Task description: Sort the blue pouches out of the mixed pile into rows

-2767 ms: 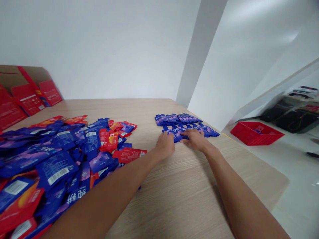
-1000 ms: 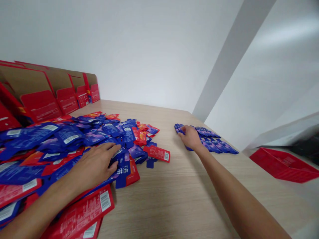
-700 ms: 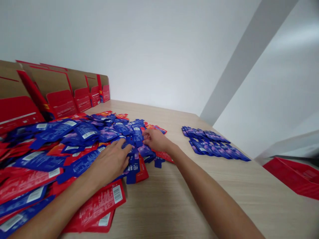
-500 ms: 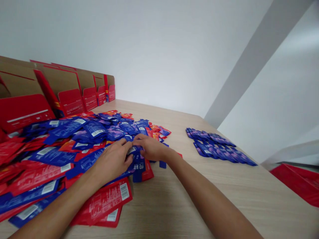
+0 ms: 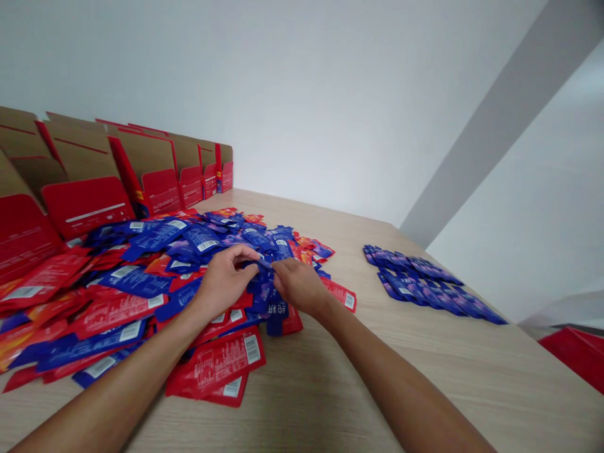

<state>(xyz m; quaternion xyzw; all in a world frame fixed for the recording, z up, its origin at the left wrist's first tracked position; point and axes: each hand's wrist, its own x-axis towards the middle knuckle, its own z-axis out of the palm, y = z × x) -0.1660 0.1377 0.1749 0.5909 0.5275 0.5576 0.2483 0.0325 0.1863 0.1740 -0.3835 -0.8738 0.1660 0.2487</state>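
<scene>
Above the right part of a pile of blue and red sachets [image 5: 155, 236], a blue sachet [image 5: 265, 265] is stretched between my hands, seen nearly edge-on. My left hand [image 5: 226, 277] has its thumb and fingers closed at the left end of it. On the other end, my right hand [image 5: 299, 286] pinches with curled fingers, the fingertips partly hidden. Just below lie another blue sachet with white characters [image 5: 277, 309] and a red sachet [image 5: 293, 322]. A red sachet with a barcode [image 5: 221, 362] lies near my left forearm.
Red cardboard boxes [image 5: 87, 204] with brown insides stand open in a row at the back left, against the wall. Two overlapping rows of blue-purple sachets [image 5: 434, 292] lie on the wooden table [image 5: 349, 371] at right. A red container [image 5: 573, 352] is beyond the table's right edge.
My hands have lifted slightly from the pile, with a blue sachet now visible between them. The whole view has shifted, so the boxes and sachets appear farther right.
</scene>
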